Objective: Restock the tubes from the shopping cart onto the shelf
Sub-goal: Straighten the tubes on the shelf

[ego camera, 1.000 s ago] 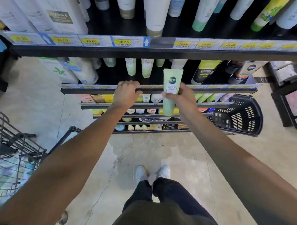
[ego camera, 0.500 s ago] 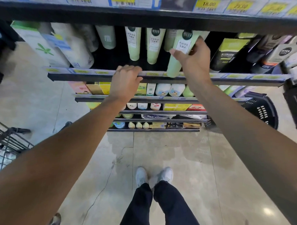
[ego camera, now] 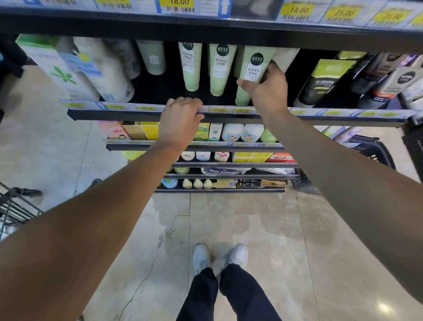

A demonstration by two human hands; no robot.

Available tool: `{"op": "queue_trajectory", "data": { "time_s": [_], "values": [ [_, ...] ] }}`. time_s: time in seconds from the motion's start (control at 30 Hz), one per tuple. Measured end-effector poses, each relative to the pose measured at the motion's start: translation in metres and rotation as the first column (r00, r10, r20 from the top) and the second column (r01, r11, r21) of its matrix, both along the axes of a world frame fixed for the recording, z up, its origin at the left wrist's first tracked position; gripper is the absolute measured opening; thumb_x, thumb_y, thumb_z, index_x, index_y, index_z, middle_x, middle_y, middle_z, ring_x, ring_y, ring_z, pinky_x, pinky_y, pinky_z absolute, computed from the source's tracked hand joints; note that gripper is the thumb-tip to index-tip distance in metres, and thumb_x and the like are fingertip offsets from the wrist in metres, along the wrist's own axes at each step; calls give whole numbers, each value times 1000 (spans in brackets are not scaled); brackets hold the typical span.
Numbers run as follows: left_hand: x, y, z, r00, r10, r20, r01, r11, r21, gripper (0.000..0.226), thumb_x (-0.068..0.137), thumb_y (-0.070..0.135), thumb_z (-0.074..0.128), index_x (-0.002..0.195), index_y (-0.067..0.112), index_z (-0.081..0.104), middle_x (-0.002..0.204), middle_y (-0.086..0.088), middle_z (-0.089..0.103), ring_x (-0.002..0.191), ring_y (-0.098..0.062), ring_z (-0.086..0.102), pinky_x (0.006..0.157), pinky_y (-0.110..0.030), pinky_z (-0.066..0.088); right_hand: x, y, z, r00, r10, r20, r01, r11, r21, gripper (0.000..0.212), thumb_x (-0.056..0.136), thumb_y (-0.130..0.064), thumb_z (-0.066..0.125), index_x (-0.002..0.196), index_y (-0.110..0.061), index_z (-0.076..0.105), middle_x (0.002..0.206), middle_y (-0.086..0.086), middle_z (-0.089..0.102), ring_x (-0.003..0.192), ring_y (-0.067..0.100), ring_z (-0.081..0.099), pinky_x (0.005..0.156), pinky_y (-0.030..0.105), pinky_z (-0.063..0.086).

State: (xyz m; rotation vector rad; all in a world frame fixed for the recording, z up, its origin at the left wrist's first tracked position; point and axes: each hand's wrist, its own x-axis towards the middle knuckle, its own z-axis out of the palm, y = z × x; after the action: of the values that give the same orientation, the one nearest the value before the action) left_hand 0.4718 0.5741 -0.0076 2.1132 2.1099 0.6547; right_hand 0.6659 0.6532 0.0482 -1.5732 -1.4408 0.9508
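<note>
My right hand point(ego camera: 269, 91) grips a pale green tube point(ego camera: 254, 65) with a dark round logo, cap down on the shelf point(ego camera: 328, 119), to the right of two matching green tubes point(ego camera: 219, 68). My left hand point(ego camera: 180, 120) rests curled over the shelf's front edge rail, holding nothing else. A corner of the wire shopping cart point(ego camera: 7, 207) shows at the lower left; its contents are mostly out of view.
White bottles and a boxed product point(ego camera: 71, 71) stand at the shelf's left, dark tubes point(ego camera: 330, 83) at its right. An upper shelf with yellow price tags point(ego camera: 178, 1) overhangs. Lower shelves hold small items. A black basket point(ego camera: 373, 153) sits at floor level on the right.
My right hand has carried the green tube up from in front of the shelf edge and onto the shelf beside the matching tubes. The view has moved closer. My left hand stays on the rail.
</note>
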Motion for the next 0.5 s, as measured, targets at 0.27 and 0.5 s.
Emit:
{"op": "queue_trajectory", "data": {
  "time_s": [0.27,0.5],
  "values": [
    [0,1,-3,1000,1,7,-1,1000,10,23,94,20,70,114,8,69,98,-11,71,97,-33,61,92,-42,40,-14,14,-1,999,-36,38,36,999,1,48,78,-10,83,120,-12,58,111,-3,71,105,16,67,95,31,55],
    [1,-1,-1,1000,7,4,-7,1000,-8,23,94,19,70,114,7,69,100,-11,71,98,-33,61,94,-42,41,-16,19,-5,999,-33,33,34,999,-16,48,80,-11,81,122,-15,58,113,-3,71,105,14,66,90,24,52]
  ]
}}
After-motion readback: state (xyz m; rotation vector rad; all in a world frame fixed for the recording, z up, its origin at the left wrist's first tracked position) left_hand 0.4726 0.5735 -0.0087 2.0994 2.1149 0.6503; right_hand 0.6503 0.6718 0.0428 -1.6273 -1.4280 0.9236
